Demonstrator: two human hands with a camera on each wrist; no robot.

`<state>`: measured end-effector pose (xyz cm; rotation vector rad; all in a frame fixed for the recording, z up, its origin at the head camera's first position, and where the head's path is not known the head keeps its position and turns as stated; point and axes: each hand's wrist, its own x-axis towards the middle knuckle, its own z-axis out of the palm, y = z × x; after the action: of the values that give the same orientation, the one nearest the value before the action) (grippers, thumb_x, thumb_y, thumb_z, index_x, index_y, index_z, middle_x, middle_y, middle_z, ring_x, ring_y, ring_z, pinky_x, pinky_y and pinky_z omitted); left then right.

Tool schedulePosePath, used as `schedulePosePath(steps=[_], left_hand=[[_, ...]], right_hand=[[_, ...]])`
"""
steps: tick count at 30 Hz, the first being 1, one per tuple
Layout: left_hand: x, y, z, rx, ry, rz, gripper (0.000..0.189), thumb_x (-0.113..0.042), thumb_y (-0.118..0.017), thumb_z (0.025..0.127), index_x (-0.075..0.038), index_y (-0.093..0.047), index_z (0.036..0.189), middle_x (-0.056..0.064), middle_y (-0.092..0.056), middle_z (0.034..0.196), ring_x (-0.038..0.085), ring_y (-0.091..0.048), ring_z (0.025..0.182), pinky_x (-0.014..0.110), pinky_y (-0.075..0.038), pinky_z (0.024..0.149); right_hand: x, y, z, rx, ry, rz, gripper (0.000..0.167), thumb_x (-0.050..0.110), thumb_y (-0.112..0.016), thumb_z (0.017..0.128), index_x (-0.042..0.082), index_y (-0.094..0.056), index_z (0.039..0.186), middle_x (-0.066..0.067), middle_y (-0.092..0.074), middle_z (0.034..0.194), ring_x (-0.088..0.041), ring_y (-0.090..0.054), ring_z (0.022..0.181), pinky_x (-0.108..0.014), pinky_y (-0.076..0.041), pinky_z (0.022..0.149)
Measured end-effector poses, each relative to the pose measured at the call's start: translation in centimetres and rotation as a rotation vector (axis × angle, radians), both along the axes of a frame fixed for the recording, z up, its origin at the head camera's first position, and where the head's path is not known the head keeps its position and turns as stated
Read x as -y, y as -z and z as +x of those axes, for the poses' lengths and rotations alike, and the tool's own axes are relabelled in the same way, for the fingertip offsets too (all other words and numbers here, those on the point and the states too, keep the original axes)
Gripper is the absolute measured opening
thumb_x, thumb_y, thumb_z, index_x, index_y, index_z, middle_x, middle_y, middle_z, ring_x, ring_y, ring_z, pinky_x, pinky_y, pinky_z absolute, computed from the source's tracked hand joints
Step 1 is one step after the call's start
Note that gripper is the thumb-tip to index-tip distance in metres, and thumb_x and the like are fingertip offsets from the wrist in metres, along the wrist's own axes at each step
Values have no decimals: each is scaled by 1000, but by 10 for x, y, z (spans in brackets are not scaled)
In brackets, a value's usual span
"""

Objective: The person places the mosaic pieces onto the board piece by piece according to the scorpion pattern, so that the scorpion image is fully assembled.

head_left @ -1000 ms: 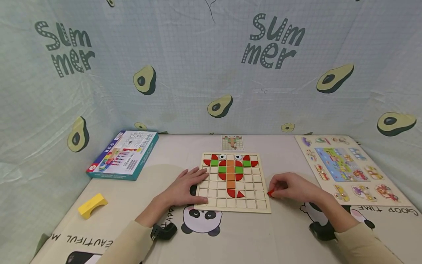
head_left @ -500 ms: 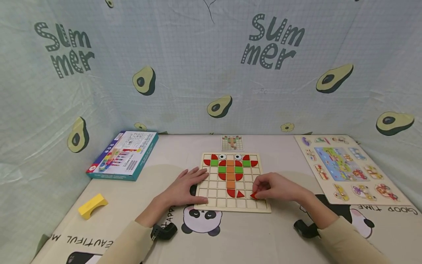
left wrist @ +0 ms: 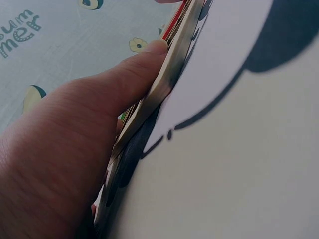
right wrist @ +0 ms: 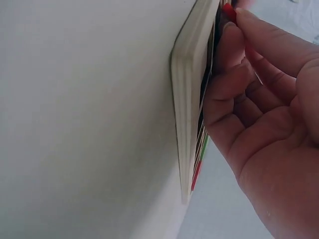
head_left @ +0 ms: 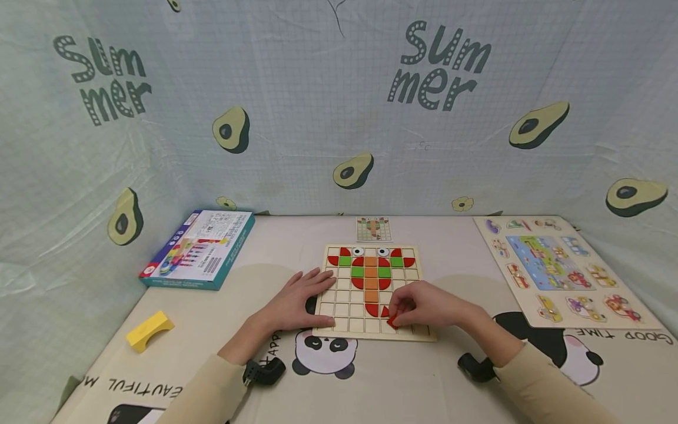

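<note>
A wooden grid board (head_left: 339, 325) lies in the middle of the table, with red, green and orange tiles and two eye tiles set in its squares. My left hand (head_left: 296, 303) rests spread along the board's left edge, its thumb on the rim in the left wrist view. Between thumb and fingertips my right hand (head_left: 426, 304) pinches a small red tile (head_left: 392, 321), low over the board's lower right part. Just left of it sits a red triangular tile (head_left: 385, 311), partly covered by the fingers. Beside that is a red rounded tile (head_left: 372, 310) under the orange column.
A small pattern card (head_left: 373, 229) lies behind the board. At the left are a boxed game (head_left: 203, 247) and a yellow arch block (head_left: 149, 331). A wooden picture puzzle (head_left: 561, 277) lies at the right. Printed cloth (head_left: 296, 118) hangs behind.
My right hand has carried the red tile leftward from beside the board's right edge to a spot over it, next to the red triangle. The left hand stays in place.
</note>
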<state>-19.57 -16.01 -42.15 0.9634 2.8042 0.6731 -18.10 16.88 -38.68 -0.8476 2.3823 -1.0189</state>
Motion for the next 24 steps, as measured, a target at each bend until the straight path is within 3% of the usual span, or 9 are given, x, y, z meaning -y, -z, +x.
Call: schedulePosePath(steps=[24], left_hand=[[-1,1,-1,11,-9,-7,90,-58,-74,83,-14,-43,155,6,-34,162,30,-17,152,55,-9,120]], right_hand=[[12,0,1,-70,-15,75,13,15,-81,87,17,-68,85,8,-60,75,-13,-56,72,-25,-51,65]])
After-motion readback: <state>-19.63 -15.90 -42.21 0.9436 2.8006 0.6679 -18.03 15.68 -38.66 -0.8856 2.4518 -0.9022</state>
